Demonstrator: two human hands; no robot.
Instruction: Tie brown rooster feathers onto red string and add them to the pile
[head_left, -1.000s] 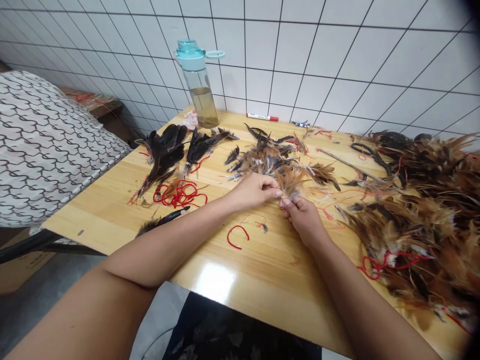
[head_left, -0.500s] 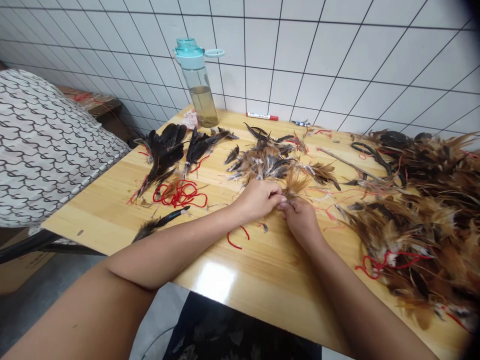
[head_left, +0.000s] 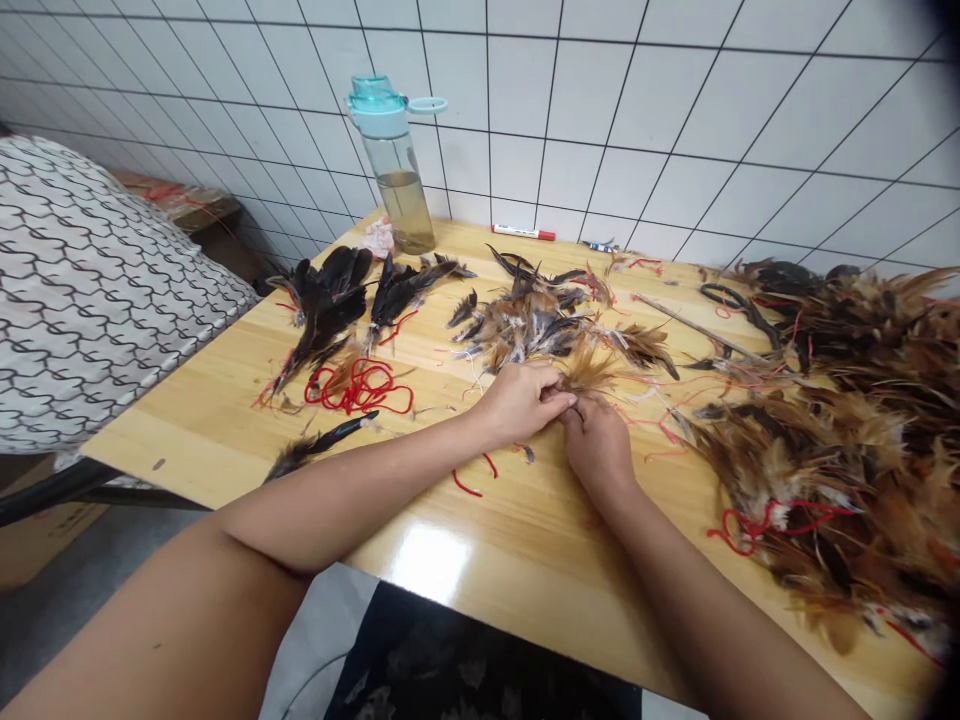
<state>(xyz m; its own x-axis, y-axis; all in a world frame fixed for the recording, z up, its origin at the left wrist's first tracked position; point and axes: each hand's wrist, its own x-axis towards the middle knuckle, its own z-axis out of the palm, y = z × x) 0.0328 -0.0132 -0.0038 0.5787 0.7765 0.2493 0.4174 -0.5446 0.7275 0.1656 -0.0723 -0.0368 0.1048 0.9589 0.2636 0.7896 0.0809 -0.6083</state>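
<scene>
My left hand (head_left: 525, 402) and my right hand (head_left: 598, 445) meet over the middle of the wooden table (head_left: 517, 560), fingertips pressed together. Between them they pinch a small bunch of light brown feathers (head_left: 589, 372), whose tips fan out away from me. The quill ends are hidden by my fingers. Just beyond my hands lies a loose pile of brown and grey feathers (head_left: 517, 322). A short piece of red string (head_left: 466, 487) rests on the table near my left wrist.
At left are black feather bundles (head_left: 330, 300) and coiled red cord (head_left: 360, 388). A water bottle (head_left: 405, 200) stands at the back, beside a red-capped marker (head_left: 523, 233). Large brown feather heaps (head_left: 840, 470) cover the right side. A thin stick (head_left: 697, 325) lies behind my right hand.
My right hand has turned and shifted slightly, its fingers now tucked closer against my left thumb. The feather bunch stays between both hands.
</scene>
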